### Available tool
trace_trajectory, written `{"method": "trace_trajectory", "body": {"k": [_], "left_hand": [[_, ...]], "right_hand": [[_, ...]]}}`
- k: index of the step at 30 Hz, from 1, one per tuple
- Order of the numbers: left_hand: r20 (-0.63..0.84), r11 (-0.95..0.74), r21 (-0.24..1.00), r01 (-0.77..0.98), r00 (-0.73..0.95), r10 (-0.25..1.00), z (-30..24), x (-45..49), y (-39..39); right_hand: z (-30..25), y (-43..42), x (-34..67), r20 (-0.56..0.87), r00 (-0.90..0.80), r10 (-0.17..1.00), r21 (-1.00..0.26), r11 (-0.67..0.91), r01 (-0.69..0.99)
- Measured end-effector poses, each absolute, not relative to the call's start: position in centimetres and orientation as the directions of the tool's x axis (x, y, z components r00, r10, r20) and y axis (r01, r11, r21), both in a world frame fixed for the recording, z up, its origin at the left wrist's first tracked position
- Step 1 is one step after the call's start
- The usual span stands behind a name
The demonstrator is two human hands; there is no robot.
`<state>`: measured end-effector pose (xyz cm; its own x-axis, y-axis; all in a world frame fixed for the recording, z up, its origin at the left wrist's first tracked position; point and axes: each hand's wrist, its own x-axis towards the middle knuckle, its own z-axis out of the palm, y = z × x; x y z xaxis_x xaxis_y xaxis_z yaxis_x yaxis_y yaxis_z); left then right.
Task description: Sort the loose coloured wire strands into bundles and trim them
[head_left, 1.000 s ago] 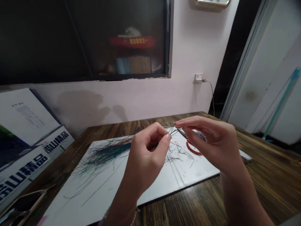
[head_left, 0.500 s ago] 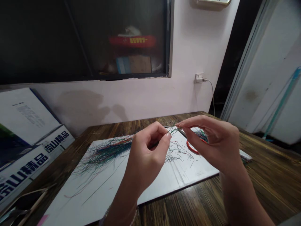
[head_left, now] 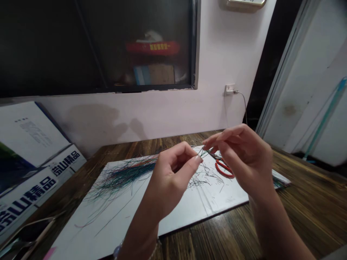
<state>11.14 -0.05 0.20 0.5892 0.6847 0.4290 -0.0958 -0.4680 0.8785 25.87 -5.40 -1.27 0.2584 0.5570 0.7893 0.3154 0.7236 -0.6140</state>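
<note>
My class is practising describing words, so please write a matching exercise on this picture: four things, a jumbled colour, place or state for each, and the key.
Things
1. Left hand
2. Scissors
3. Board
4. Wall socket

Descriptions
A. White, under the multicoloured strand pile
B. Has a cable plugged in
C. Pinching thin strands
D. Red-handled

Pairs: 1-C, 2-D, 3-A, 4-B

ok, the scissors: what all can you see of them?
The scissors have red, plastic-looking looped handles and dark blades, likely metal. They appear to lie on the white board, handles toward the right, blades angling away to the left. The right hand hides part of them; no clear contact shows. Whether the blades are open can't be told.
</note>
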Motion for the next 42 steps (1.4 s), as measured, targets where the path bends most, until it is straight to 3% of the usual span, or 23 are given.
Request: {"method": "trace_trajectory", "body": {"k": [5, 10, 18, 36, 42], "left_hand": [[0.385, -0.358, 0.916, -0.179, 0.637, 0.668, 0.2, 11.0, 0.2], [0.343, -0.275, 0.937, -0.214, 0.702, 0.624, 0.2, 10.9, 0.3], [0.329, -0.236, 0.944, -0.232, 0.724, 0.606, 0.1, 10.9, 0.6], [0.380, -0.256, 0.925, -0.281, 0.718, 0.583, 0.1, 11.0, 0.4], [0.405, -0.339, 0.911, -0.237, 0.675, 0.616, 0.0, 11.1, 0.2]], "right_hand": [[-1.9, -4.1, 26.5, 0.771, 0.107, 0.628, -0.634, 0.772, 0.038], [-2.5, -2.7, 27.2, 0.780, -0.020, 0.626, -0.625, 0.776, -0.077], [-2.8, -2.3, 27.0, 0.756, -0.032, 0.654, -0.637, 0.724, -0.263], [-3.0, -2.0, 26.8, 0.769, -0.037, 0.638, -0.614, 0.722, -0.318], [-2.9, -2.1, 26.7, 0.716, -0.056, 0.696, -0.669, 0.661, -0.341]]}}
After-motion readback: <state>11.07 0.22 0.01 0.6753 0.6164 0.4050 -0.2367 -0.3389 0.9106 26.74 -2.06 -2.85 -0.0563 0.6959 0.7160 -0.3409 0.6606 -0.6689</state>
